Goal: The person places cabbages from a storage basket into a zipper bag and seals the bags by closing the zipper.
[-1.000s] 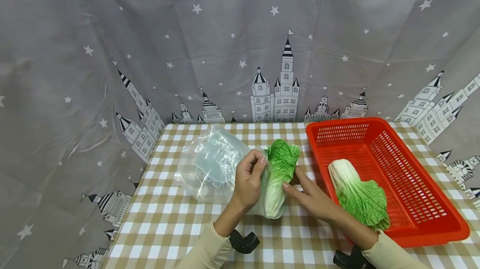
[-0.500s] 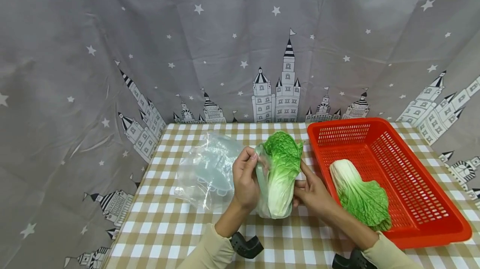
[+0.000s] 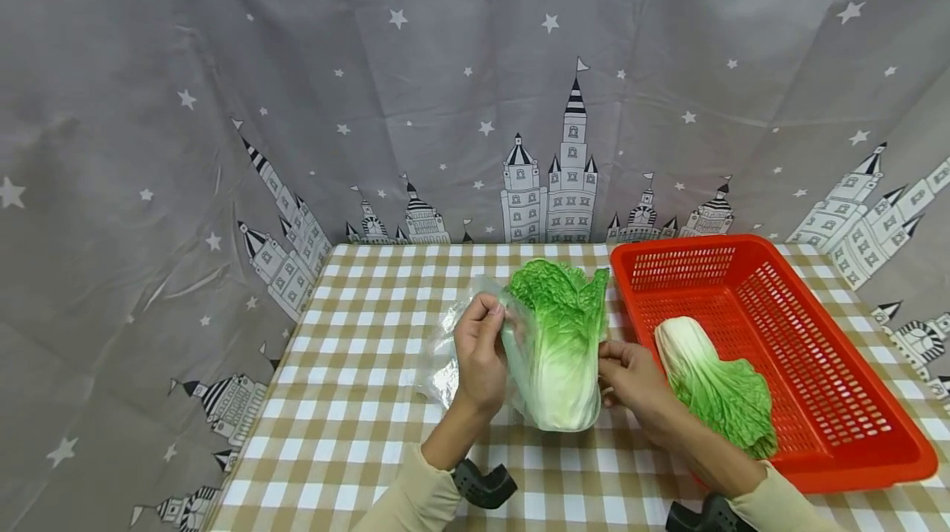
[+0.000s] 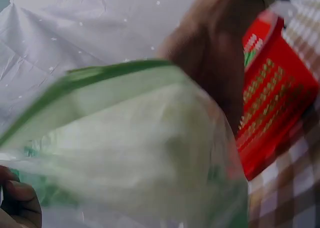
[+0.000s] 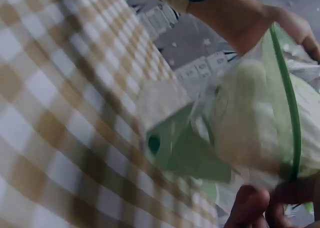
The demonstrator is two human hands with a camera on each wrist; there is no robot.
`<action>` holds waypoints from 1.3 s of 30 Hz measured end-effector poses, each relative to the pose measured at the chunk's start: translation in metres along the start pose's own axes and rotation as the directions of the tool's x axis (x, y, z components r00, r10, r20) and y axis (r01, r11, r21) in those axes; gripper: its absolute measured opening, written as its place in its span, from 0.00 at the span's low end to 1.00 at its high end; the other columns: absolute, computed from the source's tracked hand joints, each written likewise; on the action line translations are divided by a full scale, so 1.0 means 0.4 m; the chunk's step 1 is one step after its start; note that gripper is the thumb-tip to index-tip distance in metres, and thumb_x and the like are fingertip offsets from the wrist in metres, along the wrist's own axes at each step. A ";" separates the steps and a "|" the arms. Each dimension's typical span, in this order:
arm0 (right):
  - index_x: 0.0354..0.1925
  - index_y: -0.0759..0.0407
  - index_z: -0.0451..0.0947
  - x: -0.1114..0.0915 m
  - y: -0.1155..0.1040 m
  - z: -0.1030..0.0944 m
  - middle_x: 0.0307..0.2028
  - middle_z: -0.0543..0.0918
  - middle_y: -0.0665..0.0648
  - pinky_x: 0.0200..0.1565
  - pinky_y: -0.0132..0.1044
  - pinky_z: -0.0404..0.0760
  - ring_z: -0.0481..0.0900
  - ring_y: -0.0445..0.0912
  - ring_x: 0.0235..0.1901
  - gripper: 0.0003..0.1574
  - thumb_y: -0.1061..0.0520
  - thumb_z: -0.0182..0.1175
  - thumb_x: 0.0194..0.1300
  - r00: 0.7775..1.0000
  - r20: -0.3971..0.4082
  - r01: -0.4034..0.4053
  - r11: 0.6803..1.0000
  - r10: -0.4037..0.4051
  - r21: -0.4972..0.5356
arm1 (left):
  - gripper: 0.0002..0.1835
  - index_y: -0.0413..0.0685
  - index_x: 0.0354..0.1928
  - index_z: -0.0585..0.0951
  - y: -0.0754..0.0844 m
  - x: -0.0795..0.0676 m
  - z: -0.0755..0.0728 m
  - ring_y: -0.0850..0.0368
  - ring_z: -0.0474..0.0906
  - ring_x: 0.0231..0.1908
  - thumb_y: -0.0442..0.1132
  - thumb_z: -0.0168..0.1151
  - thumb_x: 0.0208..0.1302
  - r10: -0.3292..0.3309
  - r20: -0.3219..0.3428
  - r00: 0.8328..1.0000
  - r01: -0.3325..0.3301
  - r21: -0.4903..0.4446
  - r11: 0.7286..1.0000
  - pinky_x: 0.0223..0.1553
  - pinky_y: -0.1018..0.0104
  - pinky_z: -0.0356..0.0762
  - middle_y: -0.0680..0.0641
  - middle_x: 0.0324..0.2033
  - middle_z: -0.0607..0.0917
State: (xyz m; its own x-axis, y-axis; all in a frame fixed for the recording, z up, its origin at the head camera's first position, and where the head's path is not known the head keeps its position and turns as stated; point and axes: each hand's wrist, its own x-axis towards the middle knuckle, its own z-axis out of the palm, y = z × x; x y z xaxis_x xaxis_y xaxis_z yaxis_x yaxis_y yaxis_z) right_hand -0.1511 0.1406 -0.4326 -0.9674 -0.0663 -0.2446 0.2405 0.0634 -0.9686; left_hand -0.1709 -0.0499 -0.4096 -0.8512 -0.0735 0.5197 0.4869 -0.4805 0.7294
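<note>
A napa cabbage (image 3: pixel 564 342) stands between my hands, leafy end up and away, white base toward me. Clear film of a plastic zip bag (image 3: pixel 522 346) lies along its left side and round its base; the rest of the bag spreads behind my left hand. My left hand (image 3: pixel 481 350) pinches the bag's edge left of the cabbage. On the other side, my right hand (image 3: pixel 634 379) pinches the bag's edge low beside the cabbage. Through the film, the right wrist view shows the pale base (image 5: pixel 250 108) and the green zip strip (image 5: pixel 290 98). How deep the cabbage sits in the bag is unclear.
A red plastic basket (image 3: pixel 839 466) stands close by my right forearm. Inside lies a second napa cabbage (image 3: pixel 712 383). The checked tablecloth (image 3: pixel 356 400) runs back to a grey castle-print curtain (image 3: pixel 445 62).
The cabbage has turned to show its broader face and moved slightly right. My right hand shifted from its side to the bag's edge. The bag's loose part drew in rightward behind my left hand.
</note>
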 end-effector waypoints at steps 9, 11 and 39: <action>0.45 0.70 0.74 -0.009 -0.015 -0.024 0.29 0.83 0.54 0.32 0.31 0.81 0.80 0.42 0.28 0.08 0.69 0.54 0.68 0.985 0.165 0.002 0.972 -0.042 0.234 | 0.13 0.29 0.29 0.62 -0.002 -0.010 -0.001 0.62 0.69 0.23 0.30 0.38 0.74 -0.036 0.015 0.999 0.035 0.035 0.999 0.26 0.74 0.70 0.52 0.22 0.72; 0.47 0.70 0.78 -0.014 -0.006 -0.025 0.31 0.84 0.56 0.34 0.29 0.81 0.80 0.41 0.29 0.11 0.68 0.53 0.69 0.968 0.251 -0.061 0.956 -0.013 0.286 | 0.12 0.36 0.29 0.64 -0.002 -0.018 0.001 0.62 0.69 0.22 0.30 0.38 0.74 -0.053 0.010 0.999 0.052 0.024 0.998 0.25 0.74 0.69 0.53 0.21 0.72; 0.12 0.53 0.61 -0.015 -0.264 -0.086 0.13 0.60 0.46 0.18 0.33 0.55 0.55 0.39 0.15 0.16 0.61 0.55 0.51 0.884 0.123 0.387 0.557 -0.452 -0.735 | 0.13 0.53 0.11 0.67 0.116 0.140 -0.012 0.64 0.57 0.09 0.33 0.54 0.47 0.158 0.209 0.965 -0.246 0.929 0.276 0.11 0.67 0.57 0.58 0.07 0.64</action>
State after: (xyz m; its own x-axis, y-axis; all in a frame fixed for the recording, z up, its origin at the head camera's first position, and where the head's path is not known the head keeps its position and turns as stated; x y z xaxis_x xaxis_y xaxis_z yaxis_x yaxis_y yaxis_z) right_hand -0.1733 0.1684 -0.3271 -0.9537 -0.2096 0.2156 -0.2988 0.7418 -0.6004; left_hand -0.1968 -0.0804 -0.3488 -0.7036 0.0358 0.7097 0.5260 0.6978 0.4863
